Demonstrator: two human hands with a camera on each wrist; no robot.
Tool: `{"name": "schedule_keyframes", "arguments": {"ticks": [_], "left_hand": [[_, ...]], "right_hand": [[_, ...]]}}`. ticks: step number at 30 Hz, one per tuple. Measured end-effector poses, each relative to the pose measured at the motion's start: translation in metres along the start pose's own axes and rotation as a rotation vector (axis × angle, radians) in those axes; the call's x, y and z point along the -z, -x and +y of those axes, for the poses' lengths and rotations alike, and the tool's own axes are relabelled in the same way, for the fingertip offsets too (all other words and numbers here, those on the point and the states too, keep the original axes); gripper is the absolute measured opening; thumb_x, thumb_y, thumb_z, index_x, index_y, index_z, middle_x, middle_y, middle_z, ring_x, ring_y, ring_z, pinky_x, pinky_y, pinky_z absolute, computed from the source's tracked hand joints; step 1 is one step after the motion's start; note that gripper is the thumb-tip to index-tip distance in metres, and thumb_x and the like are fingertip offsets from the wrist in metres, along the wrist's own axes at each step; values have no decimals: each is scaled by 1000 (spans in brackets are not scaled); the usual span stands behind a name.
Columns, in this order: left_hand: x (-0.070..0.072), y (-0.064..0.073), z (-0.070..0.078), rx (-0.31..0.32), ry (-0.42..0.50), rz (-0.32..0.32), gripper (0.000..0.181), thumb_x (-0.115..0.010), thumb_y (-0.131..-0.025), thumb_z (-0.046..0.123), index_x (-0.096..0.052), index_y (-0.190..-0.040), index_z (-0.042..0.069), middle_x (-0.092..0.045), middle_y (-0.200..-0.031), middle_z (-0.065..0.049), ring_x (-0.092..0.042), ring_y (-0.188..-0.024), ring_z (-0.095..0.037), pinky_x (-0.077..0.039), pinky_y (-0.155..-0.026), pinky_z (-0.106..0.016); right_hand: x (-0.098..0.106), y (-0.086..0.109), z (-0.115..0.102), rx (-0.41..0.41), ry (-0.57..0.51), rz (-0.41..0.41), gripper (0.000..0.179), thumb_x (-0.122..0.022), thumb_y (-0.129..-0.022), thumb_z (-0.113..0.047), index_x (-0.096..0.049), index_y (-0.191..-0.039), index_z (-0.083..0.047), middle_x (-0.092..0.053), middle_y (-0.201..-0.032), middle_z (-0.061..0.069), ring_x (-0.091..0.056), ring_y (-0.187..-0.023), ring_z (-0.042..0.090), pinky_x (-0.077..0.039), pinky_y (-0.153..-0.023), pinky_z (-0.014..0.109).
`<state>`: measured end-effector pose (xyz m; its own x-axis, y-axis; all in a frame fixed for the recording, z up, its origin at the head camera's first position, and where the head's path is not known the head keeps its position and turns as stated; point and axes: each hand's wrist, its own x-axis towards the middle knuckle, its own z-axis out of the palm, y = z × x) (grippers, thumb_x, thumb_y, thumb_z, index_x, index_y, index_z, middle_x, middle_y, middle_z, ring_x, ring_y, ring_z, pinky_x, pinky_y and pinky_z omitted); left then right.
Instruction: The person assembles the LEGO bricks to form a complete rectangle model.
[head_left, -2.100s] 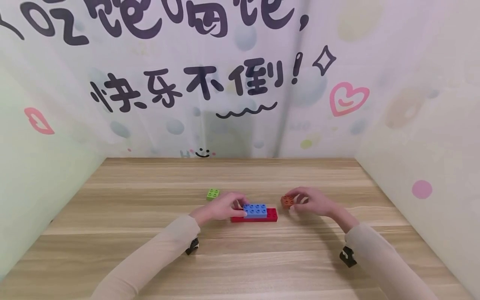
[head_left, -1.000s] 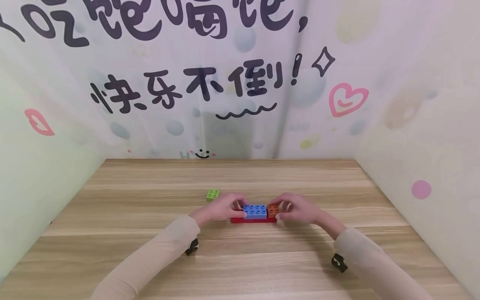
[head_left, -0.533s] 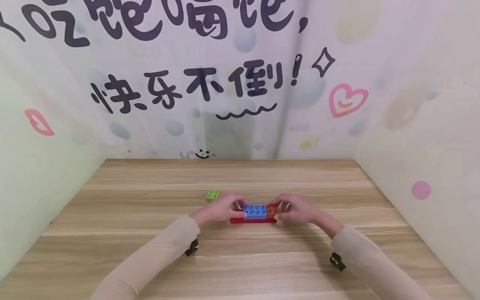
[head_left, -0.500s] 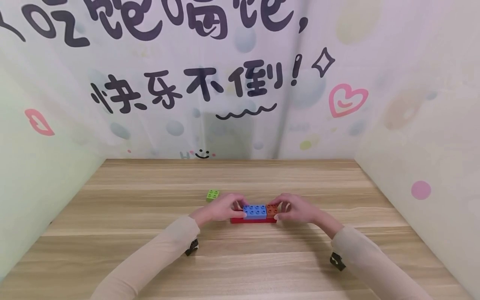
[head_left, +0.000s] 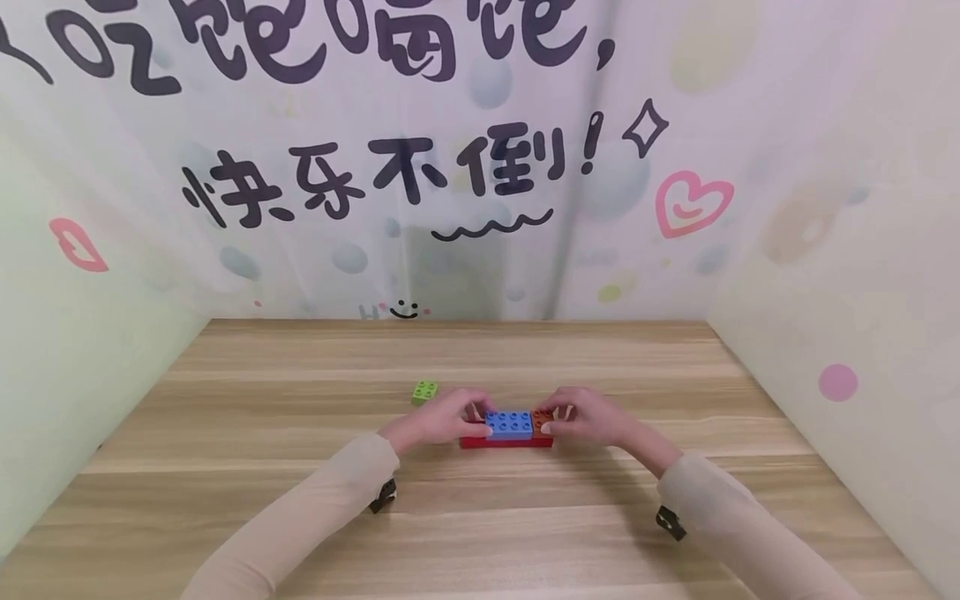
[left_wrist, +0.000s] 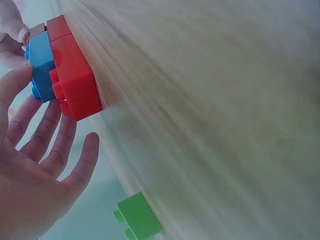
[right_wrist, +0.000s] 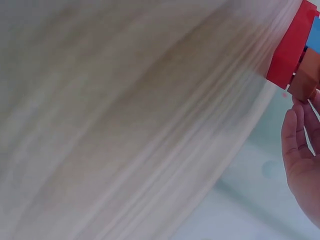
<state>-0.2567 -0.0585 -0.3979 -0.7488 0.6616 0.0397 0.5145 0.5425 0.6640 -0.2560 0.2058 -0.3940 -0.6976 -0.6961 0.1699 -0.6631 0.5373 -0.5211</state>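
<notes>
A long red toy brick base lies on the table, with a seam across it in the left wrist view. On its middle sits a blue eight-stud brick. My left hand grips the blue brick's left end, thumb in front and fingers behind. At the right end of the base, an orange-brown four-stud brick stands against the blue one. My right hand pinches this small brick. A thin gap shows between it and the red base in the right wrist view.
A green four-stud brick lies behind my left wrist. Printed curtain-like walls enclose the wooden table at the back and sides. A dark device hangs under my right wrist.
My right hand has carried the orange-brown brick leftward from beside the stack onto the red base's right end, against the blue brick. The left hand keeps its grip and place.
</notes>
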Motion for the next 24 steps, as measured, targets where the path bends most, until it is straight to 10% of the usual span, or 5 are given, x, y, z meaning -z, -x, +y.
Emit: {"name": "schedule_keyframes", "arguments": {"ticks": [24], "left_hand": [[2,-1,3,20,-21,-8,25,-66,-80,23,-59,-102,13,-56,-91,6,-53,-82,-9,-45,-70,-22]], "right_hand": [[3,-5,-8,-59,65,-15,27,-66,-79,-26,-65,-103,-12,-51,-92,-5,-49,-84,17,-44,-69,34]]}}
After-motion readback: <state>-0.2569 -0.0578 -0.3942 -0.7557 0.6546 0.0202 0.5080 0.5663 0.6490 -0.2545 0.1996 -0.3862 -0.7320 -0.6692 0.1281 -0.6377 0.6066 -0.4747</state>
